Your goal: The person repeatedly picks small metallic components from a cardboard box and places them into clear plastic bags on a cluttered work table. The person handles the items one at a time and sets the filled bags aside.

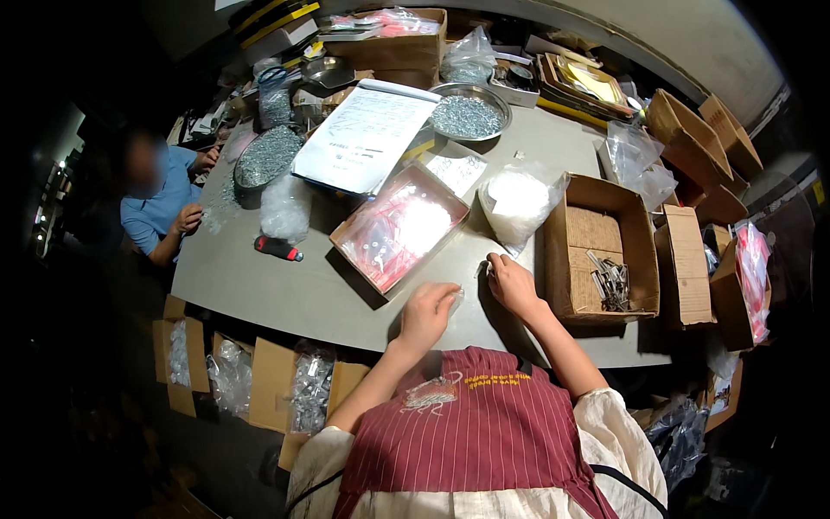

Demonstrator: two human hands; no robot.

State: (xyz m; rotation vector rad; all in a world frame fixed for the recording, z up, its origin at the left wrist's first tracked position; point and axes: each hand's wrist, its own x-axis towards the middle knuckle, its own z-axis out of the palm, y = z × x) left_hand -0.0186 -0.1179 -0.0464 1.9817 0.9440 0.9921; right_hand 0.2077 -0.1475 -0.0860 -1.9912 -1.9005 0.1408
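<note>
My left hand [425, 313] pinches a small clear bag [456, 298]; right fingers [497, 264] curl empty on the tabletop [285, 290]. I'd best keep the bag steady.

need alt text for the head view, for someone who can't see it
Seen from above, a person's left hand and right hand handle a small clear bag on a grey table, beside a shallow box of bags and a cardboard box of metal parts.

Colours on the grey bench [285, 285]

Near, a dark red apron [471, 432] with thin pale stripes; mid-bench, a brown box [399, 227] of red-and-clear bags; at left, a red-and-black tool [277, 248] and a blue shirt [156, 212].
</note>
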